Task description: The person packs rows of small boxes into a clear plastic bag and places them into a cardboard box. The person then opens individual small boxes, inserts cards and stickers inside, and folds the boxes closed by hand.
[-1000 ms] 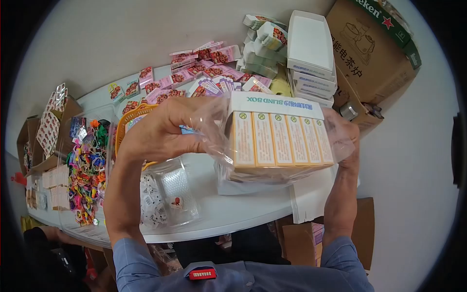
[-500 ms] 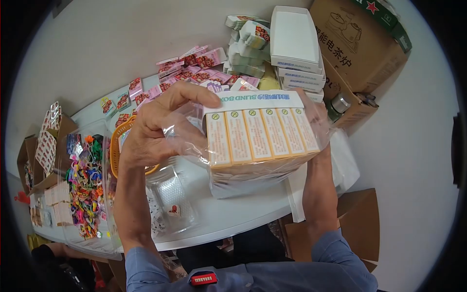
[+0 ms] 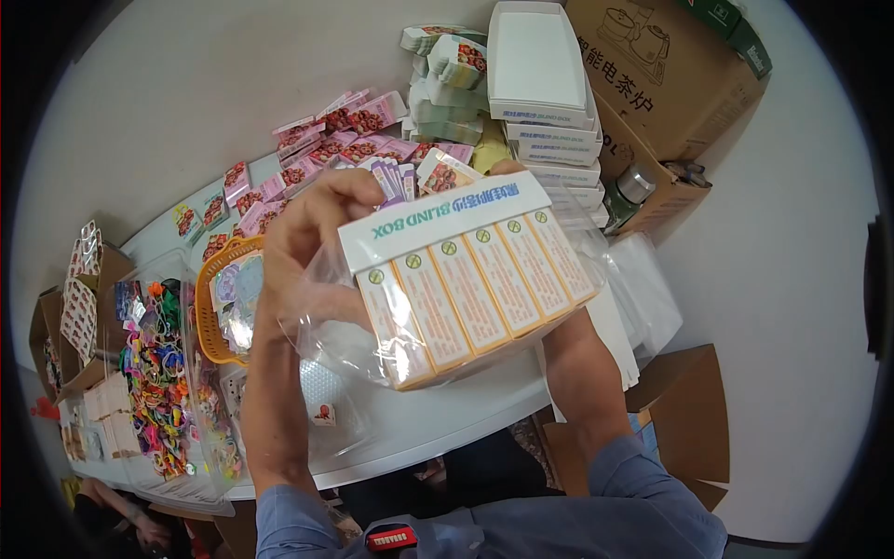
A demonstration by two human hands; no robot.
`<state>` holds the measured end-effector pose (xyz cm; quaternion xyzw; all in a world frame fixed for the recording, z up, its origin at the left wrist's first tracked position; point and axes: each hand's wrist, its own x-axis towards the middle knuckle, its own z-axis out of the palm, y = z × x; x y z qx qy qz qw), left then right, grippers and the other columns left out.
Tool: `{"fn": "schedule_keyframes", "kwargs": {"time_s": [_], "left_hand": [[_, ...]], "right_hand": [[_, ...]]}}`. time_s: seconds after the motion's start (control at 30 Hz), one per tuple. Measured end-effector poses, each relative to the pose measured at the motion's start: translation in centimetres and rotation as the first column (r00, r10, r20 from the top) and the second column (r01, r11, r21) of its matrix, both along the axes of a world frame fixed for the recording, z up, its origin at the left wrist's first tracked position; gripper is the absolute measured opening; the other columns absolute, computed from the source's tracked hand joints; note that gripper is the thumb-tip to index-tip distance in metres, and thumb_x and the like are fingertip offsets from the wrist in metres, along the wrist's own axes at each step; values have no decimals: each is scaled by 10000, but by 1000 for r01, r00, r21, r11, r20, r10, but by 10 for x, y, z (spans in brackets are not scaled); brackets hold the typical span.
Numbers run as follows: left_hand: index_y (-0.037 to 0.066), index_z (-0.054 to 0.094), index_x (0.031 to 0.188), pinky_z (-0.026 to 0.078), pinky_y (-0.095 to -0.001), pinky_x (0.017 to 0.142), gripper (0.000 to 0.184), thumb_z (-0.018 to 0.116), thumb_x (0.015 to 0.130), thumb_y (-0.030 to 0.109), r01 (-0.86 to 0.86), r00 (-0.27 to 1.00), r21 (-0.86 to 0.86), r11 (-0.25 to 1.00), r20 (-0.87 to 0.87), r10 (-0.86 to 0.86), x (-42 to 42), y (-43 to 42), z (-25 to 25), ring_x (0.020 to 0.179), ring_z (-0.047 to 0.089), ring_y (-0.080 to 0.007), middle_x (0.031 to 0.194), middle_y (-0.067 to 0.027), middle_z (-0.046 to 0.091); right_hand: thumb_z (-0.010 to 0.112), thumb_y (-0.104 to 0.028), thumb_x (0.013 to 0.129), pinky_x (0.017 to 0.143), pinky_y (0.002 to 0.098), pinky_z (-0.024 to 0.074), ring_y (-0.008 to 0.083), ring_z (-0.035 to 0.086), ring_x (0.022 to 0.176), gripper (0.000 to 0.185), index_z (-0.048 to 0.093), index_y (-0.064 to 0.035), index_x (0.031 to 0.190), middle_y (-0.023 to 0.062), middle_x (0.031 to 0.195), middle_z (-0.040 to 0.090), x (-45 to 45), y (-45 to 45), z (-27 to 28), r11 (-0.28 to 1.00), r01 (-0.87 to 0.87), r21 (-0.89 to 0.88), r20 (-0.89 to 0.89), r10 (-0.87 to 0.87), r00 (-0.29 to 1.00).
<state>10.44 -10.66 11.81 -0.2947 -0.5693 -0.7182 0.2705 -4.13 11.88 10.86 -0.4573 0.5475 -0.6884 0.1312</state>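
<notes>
In front of me a display tray (image 3: 438,219) marked "BLIND BOX" is tilted, with a row of small orange-edged boxes (image 3: 475,293) facing me. A clear plastic bag (image 3: 321,321) is around it, loose and crumpled at the left end. My left hand (image 3: 298,252) grips the bag at that end, its thumb seen through the film beside the boxes and its forefinger bent above the tray's corner. My right hand (image 3: 507,168) holds the pack from the far right side. Only a fingertip shows over the top edge; the rest is hidden behind the pack.
White trays (image 3: 545,65) are stacked at the back beside folded cartons (image 3: 456,65). Pink boxes (image 3: 372,116) lie along the wall. An orange basket (image 3: 207,312) and a bin of colourful trinkets (image 3: 168,373) stand left. Another person's arm (image 3: 126,508) shows at lower left.
The pack has tilted, its left end coming lower and its printed top face turning more toward me. Both hands still hold it. The whole view has shifted slightly.
</notes>
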Motion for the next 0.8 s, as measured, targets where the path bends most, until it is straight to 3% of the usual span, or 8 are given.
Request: {"fn": "schedule_keyframes", "kwargs": {"time_s": [0.03, 0.17, 0.23, 0.27, 0.33, 0.47, 0.57, 0.8], "left_hand": [[33, 739, 1048, 473, -392, 1031, 696, 1026, 417, 86, 2, 1000, -2, 1000, -4, -2, -1, 8, 2, 1160, 597, -217, 1278, -107, 605], [-4, 630, 1238, 483, -353, 1029, 715, 952, 606, 91, -257, 916, 210, 943, 364, 169, 6, 40, 2, 1184, 614, -205, 1294, -104, 621], [-6, 527, 1376, 484, -342, 1034, 765, 877, 706, 116, -223, 731, 84, 971, 673, 110, 11, 35, -4, 1201, 609, -198, 1324, -91, 619], [-9, 474, 1435, 489, -344, 1034, 728, 797, 808, 171, -148, 809, -131, 980, 554, 196, 9, 15, -24, 1222, 594, -189, 1341, -81, 617], [-11, 498, 1419, 491, -344, 1029, 667, 764, 852, 219, -159, 800, 20, 987, 588, 117, 5, 18, -36, 1210, 599, -182, 1340, -78, 620], [17, 539, 1402, 507, -331, 1002, 578, 561, 1035, 463, -97, 836, 253, 963, 546, -59, 0, 37, -6, 1178, 615, -152, 1325, -84, 631], [28, 537, 1413, 515, -332, 993, 644, 498, 1043, 553, -172, 786, 330, 928, 614, -73, 8, 79, 28, 1174, 621, -151, 1326, -90, 635], [74, 449, 1513, 523, -407, 1025, 769, 439, 1014, 658, -139, 569, 441, 887, 769, -293, 40, 157, -4, 1236, 610, -253, 1411, -137, 583]], "right_hand": [[599, -128, 1006, 928, 324, 560, 190, 670, 1049, 380, 544, -71, 1378, 66, 1138, 665, 3, 0, -1, 889, -286, -358, 505, 443, 741], [586, -195, 1020, 975, 338, 554, 203, 665, 1122, 430, 530, -62, 1425, 84, 1258, 664, -13, -3, -43, 936, -157, -316, 443, 292, 848], [612, -242, 1007, 989, 329, 545, 207, 652, 1172, 510, 509, -44, 1465, 111, 1338, 644, -72, -23, -115, 913, -252, -322, 787, 406, 465], [612, -242, 1007, 989, 329, 545, 207, 652, 1172, 510, 509, -44, 1465, 111, 1338, 644, -73, -23, -114, 911, -254, -325, 786, 410, 463], [604, -298, 1018, 964, 327, 550, 206, 664, 1135, 496, 541, -34, 1432, 112, 1295, 661, -64, -28, -96, 936, -278, -216, 540, 352, 765], [587, -341, 1031, 828, 340, 584, 183, 681, 1034, 454, 582, -26, 1359, 107, 1212, 680, 4, -6, 10, 992, 2, 123, 751, -95, 653], [585, -324, 1033, 743, 327, 595, 175, 694, 952, 414, 607, -10, 1302, 112, 1151, 693, 23, 16, 23, 988, 104, 117, 844, -154, 514], [548, -264, 1048, 729, 307, 607, 178, 711, 860, 349, 632, -1, 1262, 107, 1087, 708, 79, 109, -54, 970, 130, 207, 758, -243, 605]]}}
